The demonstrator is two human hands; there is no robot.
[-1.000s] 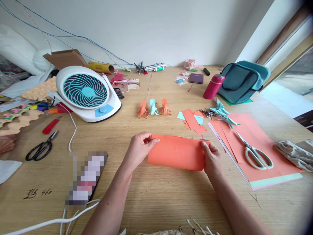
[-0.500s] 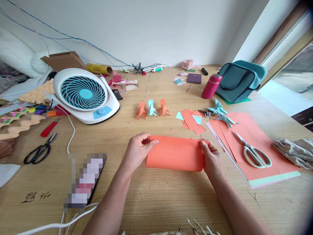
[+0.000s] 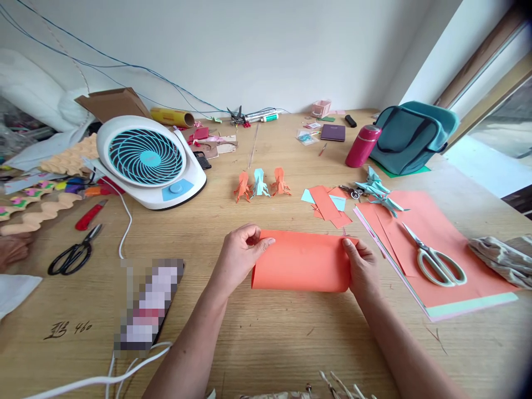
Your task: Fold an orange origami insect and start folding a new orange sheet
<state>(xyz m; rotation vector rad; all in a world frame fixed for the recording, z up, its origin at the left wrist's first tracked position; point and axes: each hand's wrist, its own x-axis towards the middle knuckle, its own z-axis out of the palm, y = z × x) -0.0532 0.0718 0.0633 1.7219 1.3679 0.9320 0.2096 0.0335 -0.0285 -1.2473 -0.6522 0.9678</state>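
An orange sheet of paper (image 3: 302, 261), bent over on itself, lies on the wooden table (image 3: 266, 332) in front of me. My left hand (image 3: 240, 256) pinches its upper left corner between thumb and fingers. My right hand (image 3: 362, 265) grips the right edge, fingers closed on the paper. Three small folded paper figures (image 3: 261, 183), two orange and one light blue, stand in a row just beyond the sheet.
A white and blue desk fan (image 3: 150, 161) stands at the left with black scissors (image 3: 73, 255) and a red knife (image 3: 90, 214) near it. Right: a stack of orange paper (image 3: 432, 244) with grey scissors (image 3: 437, 259), a pink bottle (image 3: 362, 146), a teal bag (image 3: 411, 135). A phone (image 3: 148, 306) lies at front left.
Both hands keep hold of the orange sheet. The fold has rolled a little further, and the view has shifted slightly.
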